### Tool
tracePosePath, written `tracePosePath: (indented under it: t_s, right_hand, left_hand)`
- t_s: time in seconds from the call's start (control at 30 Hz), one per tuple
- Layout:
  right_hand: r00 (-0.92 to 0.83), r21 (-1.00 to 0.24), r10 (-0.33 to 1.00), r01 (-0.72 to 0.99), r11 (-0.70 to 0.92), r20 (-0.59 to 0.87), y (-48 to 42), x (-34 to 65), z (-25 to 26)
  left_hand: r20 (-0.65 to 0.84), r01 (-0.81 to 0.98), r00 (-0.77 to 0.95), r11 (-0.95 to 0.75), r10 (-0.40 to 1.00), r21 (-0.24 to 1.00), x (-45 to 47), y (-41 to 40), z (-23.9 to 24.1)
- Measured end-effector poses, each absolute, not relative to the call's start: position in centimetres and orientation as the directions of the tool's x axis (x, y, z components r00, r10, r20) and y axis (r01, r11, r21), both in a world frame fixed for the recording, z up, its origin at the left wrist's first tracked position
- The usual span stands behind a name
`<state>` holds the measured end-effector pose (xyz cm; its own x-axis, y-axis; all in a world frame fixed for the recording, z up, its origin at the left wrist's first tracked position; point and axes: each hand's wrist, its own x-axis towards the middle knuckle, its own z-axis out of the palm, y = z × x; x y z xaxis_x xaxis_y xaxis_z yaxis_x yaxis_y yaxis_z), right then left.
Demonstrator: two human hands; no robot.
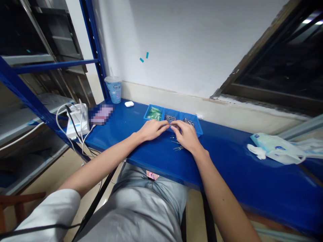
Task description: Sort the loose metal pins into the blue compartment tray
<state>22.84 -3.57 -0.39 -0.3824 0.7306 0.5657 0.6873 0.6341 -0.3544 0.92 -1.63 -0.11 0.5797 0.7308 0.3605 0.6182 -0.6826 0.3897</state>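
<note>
My left hand [152,130] and my right hand [186,135] meet fingertip to fingertip over the front of the blue trays. Between their pinched fingers is a small, thin metal pin [171,125], mostly hidden. Several loose metal pins [178,148], rivet-like with long thin stems, lie on the blue table beside and under my right hand. Behind the hands, three blue trays stand in a row. Small green pieces in clear film [154,113] fill the left one. Metal pins [170,118] lie in the middle tray, and more metal parts [188,121] in the right one, partly covered by my hand.
On the blue table [222,168] stand a patterned cup [114,90] and a white case [129,104] at the back left. A white power strip [78,121] with cables sits at the left edge. Tissue packs [277,148] lie at the right. A wall bounds the back.
</note>
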Motion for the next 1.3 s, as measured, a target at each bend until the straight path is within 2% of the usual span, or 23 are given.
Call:
tracePosePath:
  t_s: [1.0,1.3]
  right_hand:
    - [-0.369,-0.379,0.778,0.715,0.587,0.509,-3.67,22.84,-0.11]
    - [-0.396,-0.351,0.765,0.716,0.603,0.508,-3.70,22.90,0.03]
  left_hand:
    - [0.374,0.598,0.582,-0.692,0.722,0.405,0.96,-1.64,0.01]
    - [0.374,0.591,0.591,-0.699,0.715,0.402,0.91,-1.58,-0.10]
